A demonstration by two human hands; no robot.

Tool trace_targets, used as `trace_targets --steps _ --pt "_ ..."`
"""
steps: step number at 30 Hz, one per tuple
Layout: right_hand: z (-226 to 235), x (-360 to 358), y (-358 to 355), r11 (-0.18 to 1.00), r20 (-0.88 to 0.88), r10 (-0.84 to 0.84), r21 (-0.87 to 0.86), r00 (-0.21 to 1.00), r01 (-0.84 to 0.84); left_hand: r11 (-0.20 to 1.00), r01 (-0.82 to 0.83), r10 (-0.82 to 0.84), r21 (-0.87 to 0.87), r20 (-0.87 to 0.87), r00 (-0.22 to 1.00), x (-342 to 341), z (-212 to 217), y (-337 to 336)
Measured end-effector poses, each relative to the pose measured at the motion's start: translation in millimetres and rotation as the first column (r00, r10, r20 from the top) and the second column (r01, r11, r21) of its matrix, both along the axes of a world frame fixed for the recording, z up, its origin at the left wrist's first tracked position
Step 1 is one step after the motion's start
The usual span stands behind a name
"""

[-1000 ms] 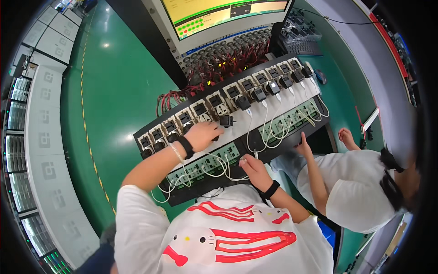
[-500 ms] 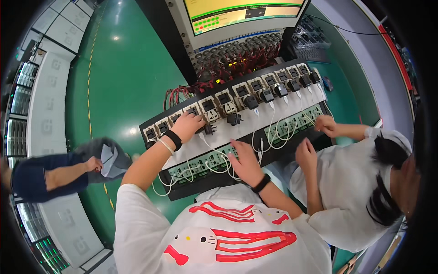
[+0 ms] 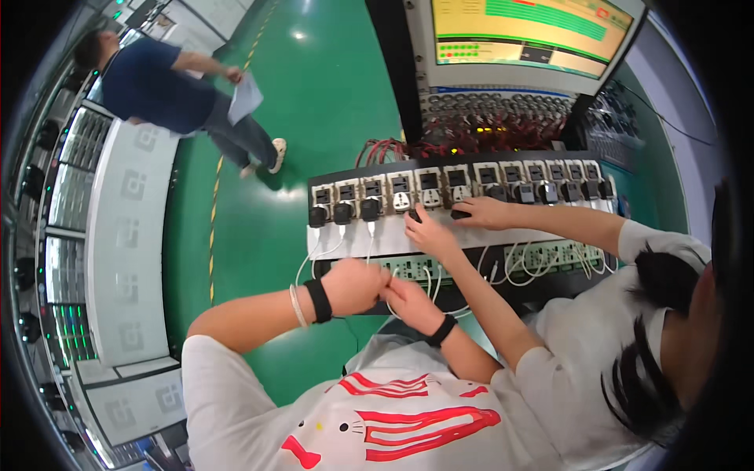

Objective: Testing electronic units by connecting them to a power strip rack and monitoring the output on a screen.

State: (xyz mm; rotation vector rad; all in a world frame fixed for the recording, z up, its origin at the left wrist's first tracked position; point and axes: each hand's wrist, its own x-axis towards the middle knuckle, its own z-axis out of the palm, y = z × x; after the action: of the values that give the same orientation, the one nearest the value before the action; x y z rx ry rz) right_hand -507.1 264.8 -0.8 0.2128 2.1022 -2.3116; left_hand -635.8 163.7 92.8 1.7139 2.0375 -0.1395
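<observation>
My left hand and my right hand meet in front of the socket panel, fingers closed and fingertips together. Whatever they pinch is hidden; white cables run close by. Beyond them, three black power adapters with white cables sit in the leftmost sockets. Below the sockets lies a strip of green circuit boards, partly covered by my hands. To the right, a co-worker's two hands reach over the panel, each at a black adapter near the middle sockets.
Several more adapters fill sockets on the right. Behind the panel stands a rack with a monitor and red wires. The co-worker sits close on my right. At the far left, a person in dark blue walks holding papers.
My left hand has left the sockets and come to my right hand. The co-worker's hands have moved onto the middle of the panel. The view has shifted; the other person has walked farther off.
</observation>
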Motion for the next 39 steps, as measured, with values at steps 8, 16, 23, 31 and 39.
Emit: trace_targets --steps 8,16,23,31,39 --pt "-39.3 65.8 28.5 0.947 0.312 -0.321 0.092 0.894 0.307 0.985 -0.105 0.127 0.138 -0.159 0.979 -69.0 20.5 -42.7" --pt "-41.1 41.6 21.4 0.875 0.205 -0.484 0.127 0.85 0.468 0.935 -0.005 -0.004 0.356 0.027 1.0 -61.4 -119.0 74.2" --pt "-18.1 21.7 15.9 0.544 0.092 -0.76 0.632 0.644 0.551 0.876 0.094 -0.184 0.474 0.146 0.972 -142.2 -101.1 38.9" --pt "-22.1 -73.7 -35.9 0.663 0.021 -0.578 0.596 0.816 0.454 0.904 0.283 -0.333 0.319 0.115 0.936 -178.9 -114.4 23.9" --pt "-30.9 -120.5 -43.1 0.788 0.166 -0.567 0.392 0.807 0.474 0.773 0.437 -0.505 0.46 0.03 0.863 -171.5 -84.5 14.2"
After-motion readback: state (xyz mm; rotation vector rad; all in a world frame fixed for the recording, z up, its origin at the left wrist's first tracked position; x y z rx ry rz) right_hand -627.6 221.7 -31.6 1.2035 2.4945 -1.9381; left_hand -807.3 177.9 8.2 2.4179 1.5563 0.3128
